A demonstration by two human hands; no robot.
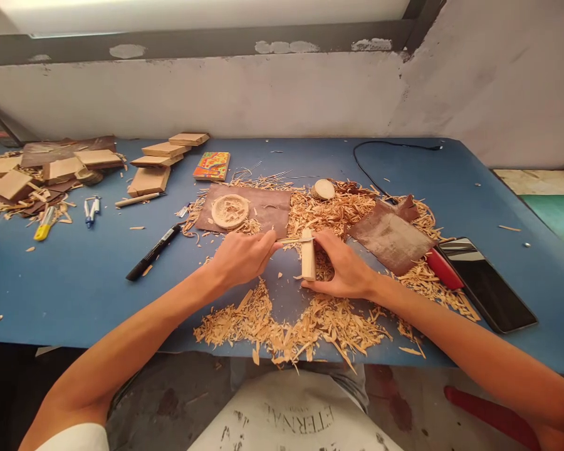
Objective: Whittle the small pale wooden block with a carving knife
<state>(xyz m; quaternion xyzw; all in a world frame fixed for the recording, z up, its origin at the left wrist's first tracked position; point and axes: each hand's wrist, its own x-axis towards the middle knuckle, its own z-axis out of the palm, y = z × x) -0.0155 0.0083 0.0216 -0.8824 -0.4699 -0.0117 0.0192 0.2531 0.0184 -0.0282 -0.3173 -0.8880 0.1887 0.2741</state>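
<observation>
My left hand [247, 254] is closed around a slim carving knife [295, 240], its handle mostly hidden by the fingers. The thin blade lies across the far end of a small pale wooden block [308, 260]. My right hand [345, 266] grips that block between thumb and fingers, holding it on edge over the blue table. A thin shaving sticks out at the block's near end. Piles of wood shavings [286, 332] lie in front of and behind my hands. Beyond my left hand, a round carved wooden dish [230, 211] rests on brown sandpaper [275, 207].
Right of my hands are another sandpaper piece [395, 238], a red-handled item [444, 268] and a phone [489, 285]. To the left lie a black marker [153, 252], a yellow cutter [44, 223] and wooden blocks [149, 180]. A black cable [357, 156] curves at the back.
</observation>
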